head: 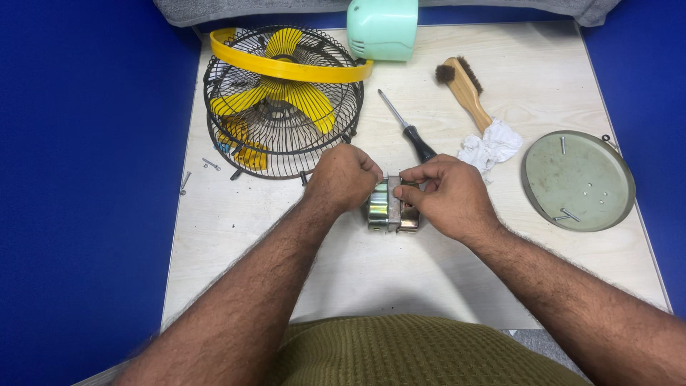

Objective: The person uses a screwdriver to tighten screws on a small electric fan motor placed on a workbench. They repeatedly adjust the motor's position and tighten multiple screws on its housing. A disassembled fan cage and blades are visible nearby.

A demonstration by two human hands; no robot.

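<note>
A small metal motor block (389,207), silvery with brass-coloured parts, rests on the pale wooden table (371,264) just in front of me. My left hand (343,177) is closed on its left side. My right hand (446,194) grips its right side, with the fingertips pinching the top. Both hands cover much of the block. Behind my left hand stands a fan (282,100) with a black wire cage, yellow blades and a yellow ring lying tilted on top.
A black-handled screwdriver (407,127) lies behind my hands. A wooden brush (464,89) and a crumpled white cloth (491,145) lie at the right. A round grey-green metal plate (577,180) holds loose screws. A mint-green housing (382,28) stands at the back. Screws (196,171) lie left.
</note>
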